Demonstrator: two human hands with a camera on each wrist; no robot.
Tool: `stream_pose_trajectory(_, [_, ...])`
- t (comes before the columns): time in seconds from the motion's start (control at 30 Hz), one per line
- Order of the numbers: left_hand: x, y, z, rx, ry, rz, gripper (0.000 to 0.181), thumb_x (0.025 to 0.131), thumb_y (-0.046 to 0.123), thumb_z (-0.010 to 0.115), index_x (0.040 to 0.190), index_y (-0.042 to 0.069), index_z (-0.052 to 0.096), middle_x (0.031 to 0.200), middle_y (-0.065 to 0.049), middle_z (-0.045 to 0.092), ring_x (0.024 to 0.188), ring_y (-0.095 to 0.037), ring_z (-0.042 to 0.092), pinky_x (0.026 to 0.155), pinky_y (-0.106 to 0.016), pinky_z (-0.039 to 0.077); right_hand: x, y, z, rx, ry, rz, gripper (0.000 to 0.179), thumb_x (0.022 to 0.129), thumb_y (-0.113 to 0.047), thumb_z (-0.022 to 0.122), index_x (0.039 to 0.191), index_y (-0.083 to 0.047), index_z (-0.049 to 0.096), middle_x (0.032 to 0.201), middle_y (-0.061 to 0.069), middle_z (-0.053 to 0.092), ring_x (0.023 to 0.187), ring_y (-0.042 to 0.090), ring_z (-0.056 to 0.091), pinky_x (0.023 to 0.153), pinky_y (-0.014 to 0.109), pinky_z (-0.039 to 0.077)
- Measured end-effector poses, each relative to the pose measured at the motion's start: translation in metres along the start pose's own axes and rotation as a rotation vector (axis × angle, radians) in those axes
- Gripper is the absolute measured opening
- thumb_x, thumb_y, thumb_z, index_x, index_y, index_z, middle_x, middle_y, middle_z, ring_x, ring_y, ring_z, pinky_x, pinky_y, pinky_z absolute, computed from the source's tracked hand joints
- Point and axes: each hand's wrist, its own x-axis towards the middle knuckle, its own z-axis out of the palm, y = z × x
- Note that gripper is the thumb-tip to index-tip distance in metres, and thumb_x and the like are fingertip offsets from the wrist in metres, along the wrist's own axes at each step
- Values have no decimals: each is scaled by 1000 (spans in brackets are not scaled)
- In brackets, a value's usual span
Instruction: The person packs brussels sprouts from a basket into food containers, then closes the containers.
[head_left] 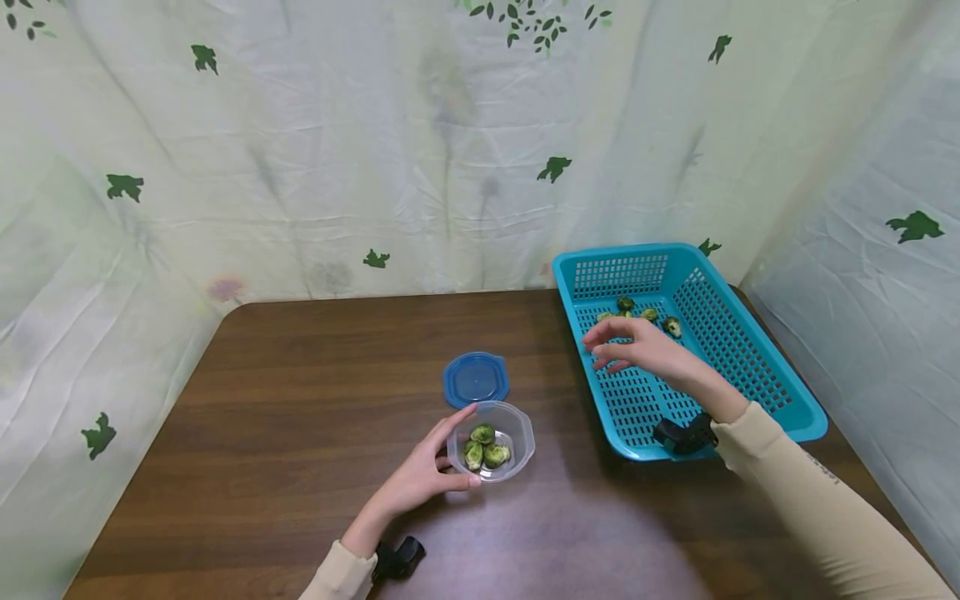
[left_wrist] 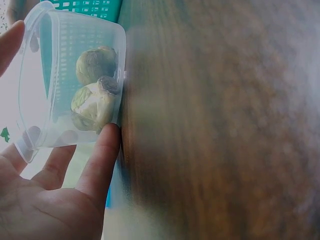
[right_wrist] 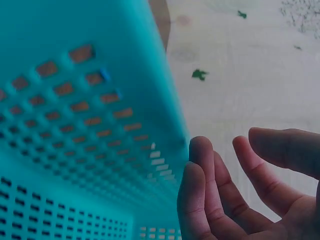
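My left hand (head_left: 426, 473) grips the side of a small clear plastic container (head_left: 521, 433), thumb at the near rim and fingers round the far side. Three Brussels sprouts (head_left: 496, 455) lie inside it; the left wrist view shows two of these sprouts (left_wrist: 94, 106) through the wall. Over the left part of a turquoise basket (head_left: 780, 379) hovers my right hand (head_left: 645, 346), fingers loosely bent with nothing between them. Several more Brussels sprouts (head_left: 672, 326) lie at the far end of the basket, partly hidden behind this hand. In the right wrist view, the fingers (right_wrist: 212, 195) are beside the basket's wall (right_wrist: 165, 75).
A blue lid (head_left: 476, 378) lies flat on the brown wooden table (head_left: 315, 433), just behind the container. The basket's long raised sides stand at the table's right. A pale leaf-patterned curtain (head_left: 337, 150) hangs along the back and sides.
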Motion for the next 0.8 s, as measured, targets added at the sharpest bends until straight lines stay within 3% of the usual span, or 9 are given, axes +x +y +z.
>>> stream_pose_trajectory(0.13, [0, 0, 0, -1, 1, -1, 87, 81, 16, 78, 151, 30, 28, 152, -10, 22, 130, -32, 34, 96, -37, 43, -1, 5, -8, -7, 20, -2, 29, 95, -11, 58, 117, 7, 55, 120, 25, 54, 95, 36, 62, 79, 39, 53])
stream_pose_trajectory(0.3, [0, 0, 0, -2, 1, -1, 87, 81, 15, 78, 151, 30, 28, 152, -10, 22, 130, -32, 35, 95, -36, 43, -3, 11, -18, -17, 50, 26, 30, 97, -14, 57, 119, 7, 54, 121, 25, 53, 91, 26, 63, 82, 45, 52])
stream_pose_trajectory(0.57, [-1, -1, 0, -7, 1, -9, 87, 81, 16, 78, 151, 30, 28, 152, -10, 22, 130, -31, 34, 95, -36, 43, -1, 25, -34, -27, 85, 63, 34, 99, -12, 52, 123, 11, 49, 122, 28, 51, 102, 43, 58, 85, 51, 49])
stream_pose_trajectory(0.8, [0, -1, 0, -9, -4, -3, 87, 81, 16, 78, 151, 30, 28, 152, -9, 22, 131, -31, 33, 96, -36, 43, 2, 38, -45, -57, 116, 97, 35, 100, -12, 50, 126, 11, 47, 128, 30, 47, 103, 38, 59, 87, 51, 48])
